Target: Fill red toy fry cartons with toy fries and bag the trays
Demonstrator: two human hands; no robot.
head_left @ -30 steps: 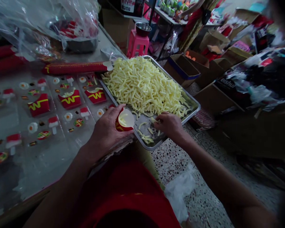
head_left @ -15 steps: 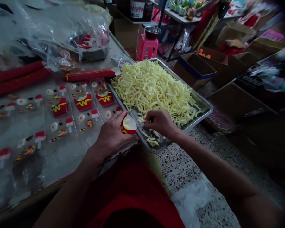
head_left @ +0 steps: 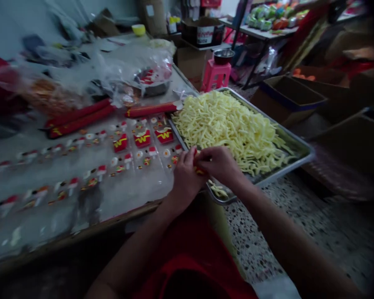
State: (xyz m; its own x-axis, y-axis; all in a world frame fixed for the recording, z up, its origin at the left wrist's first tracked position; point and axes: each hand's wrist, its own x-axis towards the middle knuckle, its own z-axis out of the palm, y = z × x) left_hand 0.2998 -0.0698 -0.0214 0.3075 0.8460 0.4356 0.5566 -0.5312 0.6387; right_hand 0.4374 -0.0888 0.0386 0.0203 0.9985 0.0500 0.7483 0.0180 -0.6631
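My left hand [head_left: 187, 178] is wrapped around a small red and yellow fries carton [head_left: 199, 170], mostly covered by the fingers. Over the carton's top, my right hand [head_left: 220, 165] has its fingers pinched together; whatever is in them is hidden. Just beyond both hands, a heap of pale yellow toy-like fries [head_left: 230, 124] fills a metal tray [head_left: 286, 171]. A few loose fries [head_left: 217, 189] lie in the tray's near corner, below my right hand. To the left, three red cartons with yellow zigzags stand on the table, one of them a filled carton [head_left: 142, 138].
Rows of tiny food pieces, such as a red-and-white popsicle [head_left: 101, 169], lie on the plastic-covered table [head_left: 137, 189]. Long red rolls [head_left: 81, 118] and a plastic-wrapped bowl [head_left: 156, 85] sit farther back. A pink stool [head_left: 216, 74] and an open cardboard box [head_left: 291, 97] stand beyond the tray.
My right hand has moved from the loose fries in the tray to the carton in my left hand. The view has shifted, so more of the table's far end shows.
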